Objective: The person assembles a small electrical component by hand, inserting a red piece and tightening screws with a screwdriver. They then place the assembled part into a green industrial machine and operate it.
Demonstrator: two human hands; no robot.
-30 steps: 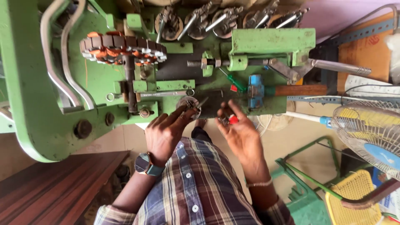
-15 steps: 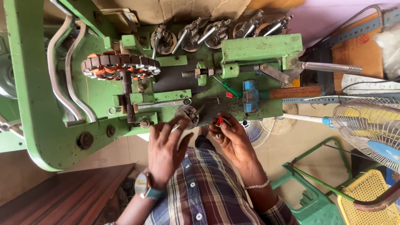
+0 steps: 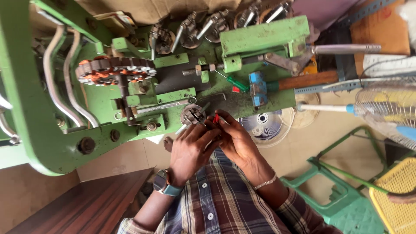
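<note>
Head view: both hands meet at centre frame, just below the green machine [image 3: 39, 130]. The left hand [image 3: 190, 149] and right hand [image 3: 236, 138] have drawn together since a second ago, fingers now pinched on a small red piece [image 3: 216, 118] beside the round metal part [image 3: 193, 115] (exact grip partly hidden). The stator [image 3: 115, 69] sits untouched, upper left. So the fine fitting work looks under way.

Both hands [image 3: 208, 141] crowd the small round metal part [image 3: 193, 115] at the near edge of the green machine [image 3: 39, 143]; the wound stator [image 3: 115, 70] and its clamp bracket [image 3: 158, 97] block the far left; a green-handled screwdriver [image 3: 232, 81] and blue block [image 3: 258, 89] hem the right; open floor [image 3: 312, 138] lies nearer right.
</note>
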